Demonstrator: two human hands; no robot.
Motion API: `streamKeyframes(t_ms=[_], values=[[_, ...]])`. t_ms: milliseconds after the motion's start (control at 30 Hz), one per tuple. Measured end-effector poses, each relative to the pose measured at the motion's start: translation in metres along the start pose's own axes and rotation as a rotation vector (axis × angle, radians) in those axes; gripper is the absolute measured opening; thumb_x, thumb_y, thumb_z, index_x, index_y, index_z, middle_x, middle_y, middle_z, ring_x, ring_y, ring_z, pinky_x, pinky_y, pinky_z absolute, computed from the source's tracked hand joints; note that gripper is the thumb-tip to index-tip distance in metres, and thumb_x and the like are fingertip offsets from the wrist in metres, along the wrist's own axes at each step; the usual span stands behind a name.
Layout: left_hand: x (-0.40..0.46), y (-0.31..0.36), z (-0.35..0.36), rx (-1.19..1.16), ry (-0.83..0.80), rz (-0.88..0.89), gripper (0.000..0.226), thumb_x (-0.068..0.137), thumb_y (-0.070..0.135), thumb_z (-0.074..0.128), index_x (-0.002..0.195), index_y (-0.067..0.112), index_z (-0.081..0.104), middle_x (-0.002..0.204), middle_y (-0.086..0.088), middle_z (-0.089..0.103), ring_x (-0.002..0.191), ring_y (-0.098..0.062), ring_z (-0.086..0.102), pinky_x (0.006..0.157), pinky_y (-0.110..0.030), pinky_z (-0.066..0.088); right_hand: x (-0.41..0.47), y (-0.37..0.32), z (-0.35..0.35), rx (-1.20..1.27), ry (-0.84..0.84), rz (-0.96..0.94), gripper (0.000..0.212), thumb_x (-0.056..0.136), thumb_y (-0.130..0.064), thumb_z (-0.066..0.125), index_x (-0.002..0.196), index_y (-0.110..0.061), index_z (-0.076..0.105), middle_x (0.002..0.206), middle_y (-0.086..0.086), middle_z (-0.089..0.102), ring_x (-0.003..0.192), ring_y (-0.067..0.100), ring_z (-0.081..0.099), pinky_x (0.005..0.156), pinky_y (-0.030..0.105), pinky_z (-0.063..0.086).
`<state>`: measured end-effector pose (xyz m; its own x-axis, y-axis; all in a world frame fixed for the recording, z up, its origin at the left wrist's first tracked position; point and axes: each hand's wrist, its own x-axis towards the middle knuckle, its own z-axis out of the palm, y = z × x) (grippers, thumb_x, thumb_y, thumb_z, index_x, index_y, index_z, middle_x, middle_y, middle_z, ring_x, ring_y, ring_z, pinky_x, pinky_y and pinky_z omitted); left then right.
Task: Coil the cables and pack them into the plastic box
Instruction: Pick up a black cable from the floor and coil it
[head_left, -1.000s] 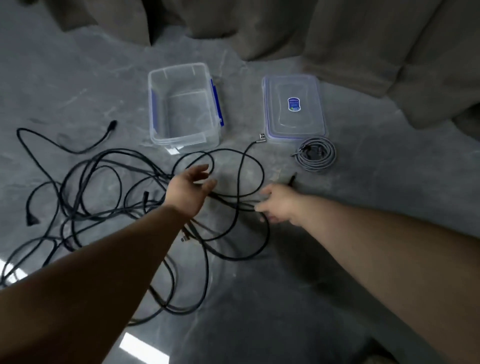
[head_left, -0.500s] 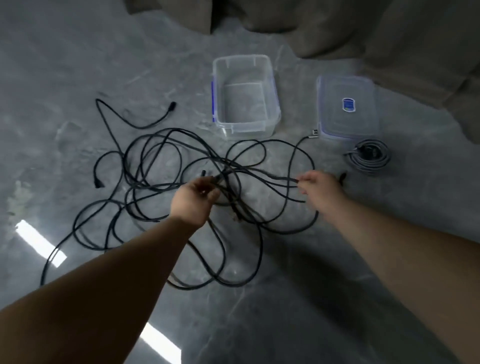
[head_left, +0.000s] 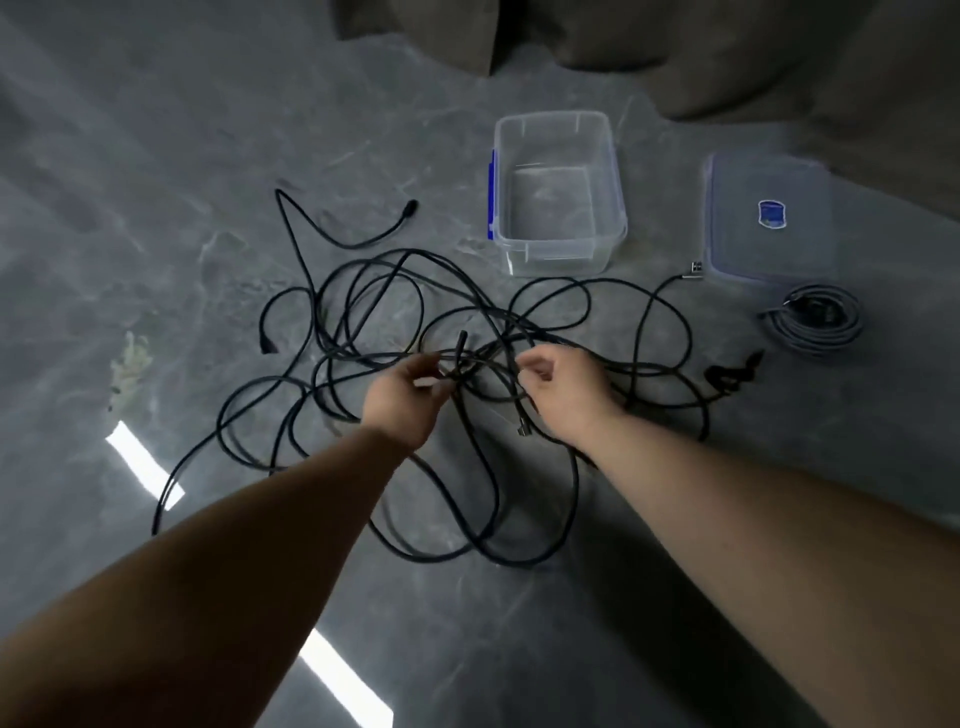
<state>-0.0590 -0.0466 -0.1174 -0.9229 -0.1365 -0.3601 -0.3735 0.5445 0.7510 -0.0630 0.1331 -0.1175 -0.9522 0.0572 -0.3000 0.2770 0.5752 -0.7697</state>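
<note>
Cables (head_left: 363, 322) lie in one black tangle spread over the grey floor (head_left: 156, 156), loops crossing each other so that no single lead can be lifted free without sorting first. Both hands work at the knot's middle, close together but not touching: the left hand (head_left: 402, 400) pinches a strand where several loops cross, and the right hand (head_left: 566, 389) has its fingers curled round another strand just beside it, probably to hold one lead steady while the other is drawn out. The plastic box (head_left: 613, 228) stands open and holds nothing, set just beyond the tangle within easy reach for packing. Its lid (head_left: 769, 254) lies flat to the right, out of the way. Near the lid, one grey cable coil (head_left: 813, 325) already sits wound, not yet in the box.
</note>
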Motion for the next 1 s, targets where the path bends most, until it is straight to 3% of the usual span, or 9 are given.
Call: streamKeyframes(t_ms=[267, 367, 433, 500, 600, 667, 767, 933, 1000], values=[[0.060, 0.001, 0.035, -0.009, -0.191, -0.054, 0.041, 0.096, 0.010, 0.056, 0.137, 0.015, 0.054, 0.135, -0.010, 0.059, 0.118, -0.020, 0.059, 0.100, -0.024, 0.046, 0.029, 0.015, -0.012, -0.086, -0.037, -0.012, 0.033, 0.094, -0.011, 0.051, 0.122, -0.026, 0.062, 0.120, 0.001, 0.058, 0.088, 0.017, 0.061, 0.077, 0.026, 0.049], [0.060, -0.001, 0.035, -0.012, -0.147, -0.065, 0.037, 0.096, 0.008, 0.055, 0.132, 0.012, 0.058, 0.129, -0.008, 0.061, 0.102, -0.017, 0.061, 0.075, -0.006, 0.046, 0.026, 0.021, -0.008, -0.027, -0.137, 0.067, 0.039, 0.097, -0.012, 0.048, 0.131, -0.030, 0.054, 0.092, -0.001, 0.060, 0.053, 0.009, 0.046, 0.052, 0.023, 0.041], [0.054, 0.004, 0.032, -0.093, -0.142, -0.079, 0.035, 0.096, 0.001, 0.052, 0.128, 0.009, 0.061, 0.130, -0.008, 0.060, 0.111, -0.019, 0.060, 0.086, -0.009, 0.046, 0.027, 0.020, -0.007, 0.046, -0.193, 0.143, 0.041, 0.098, -0.012, 0.046, 0.134, -0.031, 0.051, 0.080, -0.004, 0.057, 0.048, 0.008, 0.041, 0.044, 0.018, 0.035], [0.048, 0.010, 0.029, -0.171, -0.129, -0.076, 0.035, 0.094, -0.007, 0.048, 0.122, 0.008, 0.064, 0.129, -0.015, 0.061, 0.114, -0.028, 0.062, 0.099, -0.025, 0.048, 0.032, 0.014, -0.008, 0.108, -0.203, 0.145, 0.041, 0.098, -0.008, 0.045, 0.135, -0.025, 0.052, 0.107, 0.002, 0.063, 0.076, 0.009, 0.058, 0.062, 0.012, 0.041], [0.042, 0.019, 0.019, -0.153, -0.083, -0.025, 0.041, 0.094, -0.013, 0.041, 0.120, 0.007, 0.065, 0.121, -0.019, 0.063, 0.097, -0.042, 0.058, 0.064, -0.011, 0.054, 0.038, 0.000, -0.017, 0.226, -0.142, 0.099, 0.045, 0.092, 0.008, 0.041, 0.126, -0.013, 0.061, 0.128, 0.005, 0.060, 0.116, 0.014, 0.056, 0.090, 0.014, 0.037], [0.039, 0.024, 0.010, -0.082, -0.034, 0.044, 0.043, 0.093, -0.013, 0.044, 0.121, 0.012, 0.065, 0.120, -0.013, 0.063, 0.090, -0.036, 0.064, 0.054, -0.006, 0.046, 0.038, -0.009, -0.028, 0.307, -0.057, 0.048, 0.048, 0.085, 0.017, 0.041, 0.116, -0.010, 0.066, 0.115, 0.003, 0.066, 0.109, 0.013, 0.059, 0.091, 0.014, 0.043], [0.029, 0.034, 0.004, 0.097, 0.017, 0.232, 0.041, 0.088, -0.007, 0.058, 0.117, 0.022, 0.067, 0.120, -0.003, 0.063, 0.097, -0.009, 0.061, 0.083, -0.012, 0.048, 0.030, -0.018, -0.052, 0.442, 0.054, -0.020, 0.040, 0.084, 0.016, 0.051, 0.100, -0.014, 0.070, 0.096, -0.002, 0.068, 0.093, 0.009, 0.063, 0.088, 0.019, 0.050], [0.011, 0.082, -0.001, 0.080, 0.012, 0.390, 0.025, 0.082, 0.013, 0.075, 0.071, 0.032, 0.063, 0.092, 0.007, 0.055, 0.080, -0.001, 0.054, 0.079, -0.002, 0.038, 0.016, -0.036, -0.097, 0.583, 0.192, -0.048, 0.021, 0.085, -0.003, 0.066, 0.081, -0.023, 0.063, 0.079, -0.004, 0.061, 0.063, -0.004, 0.054, 0.058, 0.008, 0.040], [0.003, 0.111, -0.006, -0.054, -0.062, 0.388, 0.023, 0.085, 0.012, 0.073, 0.069, 0.023, 0.061, 0.087, 0.001, 0.059, 0.077, -0.009, 0.056, 0.083, -0.015, 0.044, 0.010, -0.044, -0.120, 0.604, 0.224, -0.025, 0.011, 0.086, -0.014, 0.069, 0.079, -0.022, 0.064, 0.078, -0.007, 0.061, 0.065, -0.004, 0.055, 0.059, 0.010, 0.040]])
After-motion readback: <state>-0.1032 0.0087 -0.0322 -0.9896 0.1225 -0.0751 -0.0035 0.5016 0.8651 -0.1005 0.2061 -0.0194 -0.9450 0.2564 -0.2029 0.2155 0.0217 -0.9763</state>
